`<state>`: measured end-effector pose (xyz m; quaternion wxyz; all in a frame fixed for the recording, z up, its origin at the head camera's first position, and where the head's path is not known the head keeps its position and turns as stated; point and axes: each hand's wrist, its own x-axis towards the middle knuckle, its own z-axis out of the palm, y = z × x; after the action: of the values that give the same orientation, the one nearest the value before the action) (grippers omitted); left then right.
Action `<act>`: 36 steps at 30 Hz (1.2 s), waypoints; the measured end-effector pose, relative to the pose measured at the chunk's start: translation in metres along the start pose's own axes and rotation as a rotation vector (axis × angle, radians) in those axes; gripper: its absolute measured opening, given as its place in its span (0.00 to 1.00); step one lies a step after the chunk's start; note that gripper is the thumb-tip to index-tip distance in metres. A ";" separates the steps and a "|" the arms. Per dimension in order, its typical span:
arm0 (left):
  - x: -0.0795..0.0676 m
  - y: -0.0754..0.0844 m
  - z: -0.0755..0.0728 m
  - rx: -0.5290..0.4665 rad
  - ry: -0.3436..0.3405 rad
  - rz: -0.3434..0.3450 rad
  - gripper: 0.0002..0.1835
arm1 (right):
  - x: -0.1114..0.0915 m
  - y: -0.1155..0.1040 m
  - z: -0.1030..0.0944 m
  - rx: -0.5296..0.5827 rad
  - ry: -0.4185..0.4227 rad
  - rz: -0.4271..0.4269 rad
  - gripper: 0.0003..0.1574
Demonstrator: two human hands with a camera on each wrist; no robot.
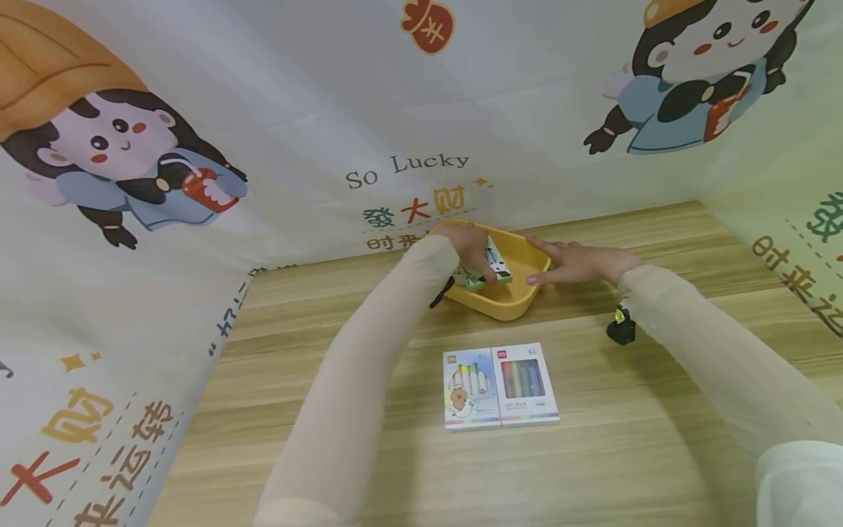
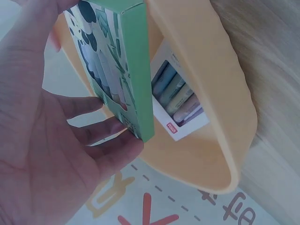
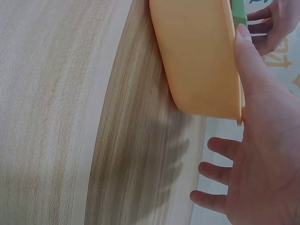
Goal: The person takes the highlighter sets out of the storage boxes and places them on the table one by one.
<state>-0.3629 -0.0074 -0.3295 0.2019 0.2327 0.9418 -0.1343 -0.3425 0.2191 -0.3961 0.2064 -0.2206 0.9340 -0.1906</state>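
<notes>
Left hand [image 2: 51, 136] grips green box [image 2: 117, 70]; right hand [image 3: 269, 150] spread; only left-wrist view reveals white box [image 2: 180, 101] inside bin [image 2: 208, 70].

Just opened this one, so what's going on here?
A person's left hand holds a green panda-print marker box at the opening of a yellow bin. The right hand touches the bin's rim. A white windowed pen box lies inside. On the wood-grain table, a cartoon-print marker box and another windowed pen box lie side by side, nearer the person.
</notes>
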 end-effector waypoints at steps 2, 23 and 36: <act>-0.004 -0.002 -0.002 -0.008 -0.005 -0.005 0.33 | 0.000 0.000 0.000 0.000 0.001 0.006 0.64; -0.028 -0.025 -0.002 -0.093 -0.028 -0.045 0.31 | -0.001 -0.002 0.000 -0.004 0.004 0.003 0.65; -0.043 -0.036 0.009 -0.019 0.018 -0.048 0.35 | 0.000 -0.002 0.001 0.004 0.001 -0.020 0.65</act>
<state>-0.3428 -0.0582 -0.3127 0.1922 0.2092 0.9502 -0.1282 -0.3415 0.2179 -0.3958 0.2047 -0.2294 0.9315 -0.1946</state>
